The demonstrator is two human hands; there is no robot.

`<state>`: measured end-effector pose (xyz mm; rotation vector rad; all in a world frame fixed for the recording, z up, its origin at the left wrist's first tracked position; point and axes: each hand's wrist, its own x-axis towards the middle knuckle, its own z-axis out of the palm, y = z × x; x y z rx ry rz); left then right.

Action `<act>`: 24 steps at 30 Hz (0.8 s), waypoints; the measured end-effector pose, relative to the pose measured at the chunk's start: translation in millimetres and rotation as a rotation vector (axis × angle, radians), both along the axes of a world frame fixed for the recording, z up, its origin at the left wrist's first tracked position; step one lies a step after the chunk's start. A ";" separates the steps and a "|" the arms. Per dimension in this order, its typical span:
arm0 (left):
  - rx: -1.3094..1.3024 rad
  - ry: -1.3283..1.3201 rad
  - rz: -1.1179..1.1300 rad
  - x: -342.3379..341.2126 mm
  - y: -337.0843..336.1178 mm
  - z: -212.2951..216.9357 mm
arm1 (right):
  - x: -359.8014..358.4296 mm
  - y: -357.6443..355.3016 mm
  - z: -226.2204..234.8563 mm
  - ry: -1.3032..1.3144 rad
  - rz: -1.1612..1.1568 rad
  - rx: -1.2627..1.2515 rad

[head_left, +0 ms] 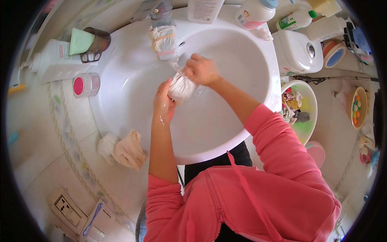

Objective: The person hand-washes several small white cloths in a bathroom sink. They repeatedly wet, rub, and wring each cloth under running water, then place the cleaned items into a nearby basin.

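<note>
A wet, bunched white cloth point(181, 88) is held over the white sink basin point(225, 121), under the thin stream of water from the tap. My left hand point(164, 98) is closed round its left side, with a streak of suds on the wrist. At the cloth's upper right, my right hand point(201, 70) is curled into a fist against it; its fingertips are hidden. The tap point(163, 38) has pale fabric wrapped round it, tied with a yellowish band.
Bottles stand along the back rim, among them a white bottle point(203, 10). To the left are a pump bottle point(58, 60), a brown mug point(98, 42) and a pink-lidded jar point(86, 84). A beige cloth point(130, 150) hangs at left. On the right, a bucket point(311, 109) holds laundry.
</note>
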<state>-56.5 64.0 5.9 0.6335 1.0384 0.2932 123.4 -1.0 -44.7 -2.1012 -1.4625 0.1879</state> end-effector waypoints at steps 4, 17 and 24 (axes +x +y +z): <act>0.606 0.602 -0.114 -22.1 2.1 -29.8 | -8.0 -15.2 -10.9 -0.265 -0.004 -0.080; -0.335 -0.146 0.065 8.4 0.4 -19.1 | -67.8 -1.2 33.6 0.707 0.058 0.026; 0.337 -0.633 -0.031 -7.0 -7.9 -66.9 | -103.4 -5.9 71.7 0.091 0.316 0.235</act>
